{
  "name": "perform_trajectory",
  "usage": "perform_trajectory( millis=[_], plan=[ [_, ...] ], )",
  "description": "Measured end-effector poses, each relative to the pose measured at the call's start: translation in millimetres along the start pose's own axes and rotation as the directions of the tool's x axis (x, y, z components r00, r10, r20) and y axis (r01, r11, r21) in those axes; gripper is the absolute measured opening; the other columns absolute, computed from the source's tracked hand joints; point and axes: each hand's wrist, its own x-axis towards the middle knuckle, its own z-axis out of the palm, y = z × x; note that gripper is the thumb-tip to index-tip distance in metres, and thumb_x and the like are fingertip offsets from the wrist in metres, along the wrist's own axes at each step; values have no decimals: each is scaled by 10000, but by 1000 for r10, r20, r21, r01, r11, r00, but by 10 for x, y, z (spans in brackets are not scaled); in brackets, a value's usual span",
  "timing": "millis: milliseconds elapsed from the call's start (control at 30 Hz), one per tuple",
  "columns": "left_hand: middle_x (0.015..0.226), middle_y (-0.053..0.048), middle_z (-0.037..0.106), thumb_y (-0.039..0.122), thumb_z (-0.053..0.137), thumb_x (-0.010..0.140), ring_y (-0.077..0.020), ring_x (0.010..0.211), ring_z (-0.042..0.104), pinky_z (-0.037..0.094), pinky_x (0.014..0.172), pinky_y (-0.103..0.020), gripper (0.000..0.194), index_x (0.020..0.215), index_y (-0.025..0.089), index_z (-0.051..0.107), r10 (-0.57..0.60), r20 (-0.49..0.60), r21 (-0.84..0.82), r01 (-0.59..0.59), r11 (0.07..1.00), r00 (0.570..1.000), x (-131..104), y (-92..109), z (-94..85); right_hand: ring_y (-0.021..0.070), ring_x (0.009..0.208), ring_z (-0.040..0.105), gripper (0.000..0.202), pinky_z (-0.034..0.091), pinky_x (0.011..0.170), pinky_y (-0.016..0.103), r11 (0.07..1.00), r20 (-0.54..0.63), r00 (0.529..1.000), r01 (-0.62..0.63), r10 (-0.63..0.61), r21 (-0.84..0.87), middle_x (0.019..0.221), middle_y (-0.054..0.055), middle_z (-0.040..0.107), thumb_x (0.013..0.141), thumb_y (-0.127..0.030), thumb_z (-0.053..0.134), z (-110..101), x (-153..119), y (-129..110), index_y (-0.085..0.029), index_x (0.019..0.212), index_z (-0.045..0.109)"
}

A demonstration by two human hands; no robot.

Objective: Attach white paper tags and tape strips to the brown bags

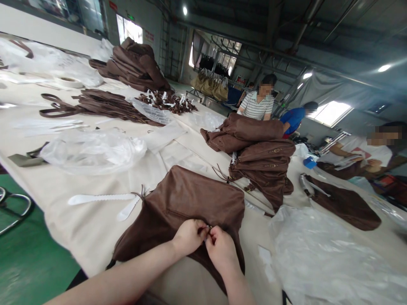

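A brown leather bag lies flattened on the cloth-covered table in front of me. Over its near edge, my left hand and my right hand meet with fingertips pinched together. Between them shows a small shiny piece, perhaps metal, too small to name; the fingers mostly cover it. Both hands are closed and touch the bag's leather. White paper strips stick out at the bag's left side, beside a thin dark cord.
Stacked brown bags stand behind, and another brown bag lies right. Clear plastic bags spread at the right front, more plastic at left. Brown straps lie farther back. Several people are around the table's far side.
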Motion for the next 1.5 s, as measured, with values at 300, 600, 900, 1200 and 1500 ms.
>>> perform_trajectory(
  millis=[300,600,900,1200,1500],
  plan=[
    [658,9,659,235,470,790,-116,571,592,398,558,-189,203,751,193,665,-28,26,-43,29,999,999,53,-98,61,134,538,619,90,394,512,212,976,111,988,-123,104,181,640,18,670,772,-158,518,-33,2,88,-192,765,601],
    [656,-9,640,322,456,803,-105,453,543,391,424,-187,261,828,139,640,-123,134,-305,159,939,983,116,-151,72,83,333,514,297,262,287,155,745,379,894,-418,237,520,562,-7,609,853,-399,423,107,80,240,-143,840,575],
    [749,-16,690,158,434,793,-141,699,612,433,672,-221,249,734,192,674,95,-61,-4,-95,995,994,-33,-9,3,62,326,482,324,249,284,143,645,306,923,-382,233,662,539,-23,597,757,-460,547,101,102,161,-140,795,575],
    [783,-46,681,198,448,829,-162,768,602,459,732,-238,266,772,191,707,110,-94,34,-107,994,989,-58,46,-46,47,301,431,385,199,287,148,606,295,933,-360,208,710,508,-37,566,786,-504,506,51,71,129,-133,836,593],
    [808,-9,721,143,444,783,-138,726,639,449,663,-205,291,819,192,729,26,-8,-79,-26,997,1000,34,-91,-54,62,336,463,520,224,299,155,535,445,884,-447,143,717,581,17,625,708,-606,571,75,63,132,-111,863,617]
  ],
)
